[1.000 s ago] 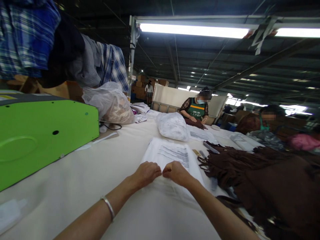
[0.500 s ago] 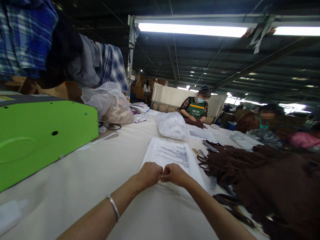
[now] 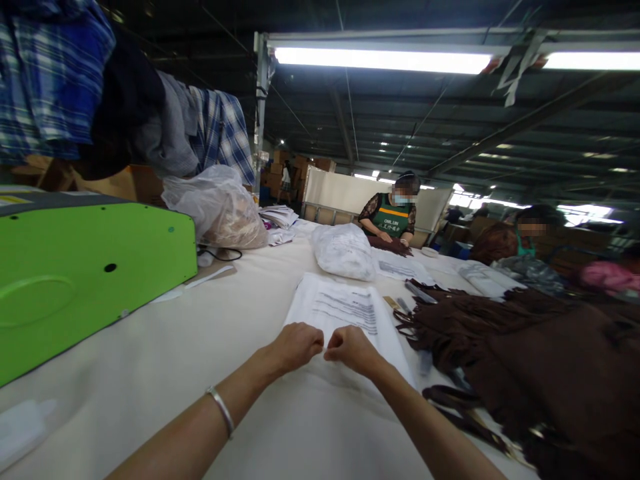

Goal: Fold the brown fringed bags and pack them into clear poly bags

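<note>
A flat stack of white plastic bags (image 3: 345, 310) with dark printed lines lies on the table in front of me. At its near edge, my left hand (image 3: 299, 345) is closed in a pinch on the bag's edge, a silver bangle on the wrist. Just to the right, with a narrow gap between, my right hand (image 3: 353, 348) pinches the same edge with thumb and forefinger. The fingertips partly hide the film they hold. Beyond the stack sits a puffy, crumpled plastic bundle (image 3: 343, 252).
Brown fringed garments (image 3: 555, 360) are heaped on the right. A green machine (image 3: 95, 273) stands at left, near a filled clear bag (image 3: 215, 207). Plaid clothes (image 3: 55, 73) hang above it. Across the table (image 3: 240, 320), a person in a green apron (image 3: 393, 217) handles brown fabric.
My hands have drawn slightly apart, the left one shifting a little to the left. The stack stays in place. A distant person in the background has moved left.
</note>
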